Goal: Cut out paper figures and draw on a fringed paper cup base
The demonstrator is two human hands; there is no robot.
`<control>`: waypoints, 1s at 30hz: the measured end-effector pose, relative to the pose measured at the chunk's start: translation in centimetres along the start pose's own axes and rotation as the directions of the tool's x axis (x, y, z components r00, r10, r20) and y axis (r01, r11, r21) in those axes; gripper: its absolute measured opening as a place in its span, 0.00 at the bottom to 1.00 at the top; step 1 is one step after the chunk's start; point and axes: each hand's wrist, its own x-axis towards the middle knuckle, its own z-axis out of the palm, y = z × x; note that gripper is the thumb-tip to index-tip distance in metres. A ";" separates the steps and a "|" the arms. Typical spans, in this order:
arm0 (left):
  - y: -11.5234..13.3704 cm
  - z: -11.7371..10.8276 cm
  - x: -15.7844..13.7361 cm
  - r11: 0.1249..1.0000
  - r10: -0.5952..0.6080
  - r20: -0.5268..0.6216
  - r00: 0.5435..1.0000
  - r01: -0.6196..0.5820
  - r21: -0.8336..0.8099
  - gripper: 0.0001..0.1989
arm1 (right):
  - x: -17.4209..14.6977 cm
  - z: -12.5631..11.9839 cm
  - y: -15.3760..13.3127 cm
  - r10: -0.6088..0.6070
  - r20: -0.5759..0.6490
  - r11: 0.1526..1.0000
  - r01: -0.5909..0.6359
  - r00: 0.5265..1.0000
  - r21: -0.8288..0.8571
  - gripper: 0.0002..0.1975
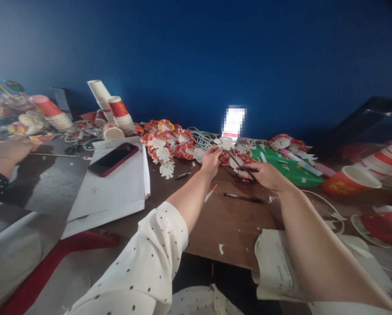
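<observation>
My left hand [212,160] is closed, pinching a small white paper cut-out [226,142] by its edge. In my right hand [265,176] is a slim dark pair of scissors [241,166], its blades pointing up and left toward the paper; how far the blades are apart cannot be made out. Beyond both hands lies a heap of red-and-white paper cup cut-outs [169,142] with fringed edges. A black pen [244,198] rests on the brown table [222,227] below my hands, and paper scraps are strewn around it.
A phone [113,159] lies on a white box [107,197] at left. Paper cups [120,113] stand behind it; more cups [351,179] lie right. A lit screen [234,122] leans by the wall. Green card [289,168] holds markers. Another person's hand [10,151] is far left.
</observation>
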 end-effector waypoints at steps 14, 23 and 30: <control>0.0 -0.1 0.4 1.000 0.009 0.030 1.000 -0.009 -0.008 0.09 | -0.2 0.3 -0.3 0.018 0.008 0.997 -0.018 1.000 0.075 0.31; 0.1 0.0 0.2 1.000 -0.020 0.031 0.999 0.021 -0.023 0.08 | -0.2 0.3 -0.3 0.024 0.005 0.996 -0.025 1.000 0.084 0.31; 0.1 -0.2 0.2 0.999 -0.017 0.045 0.999 0.018 -0.026 0.07 | 0.1 0.4 -0.1 -0.038 -0.026 0.999 0.037 0.999 -0.031 0.30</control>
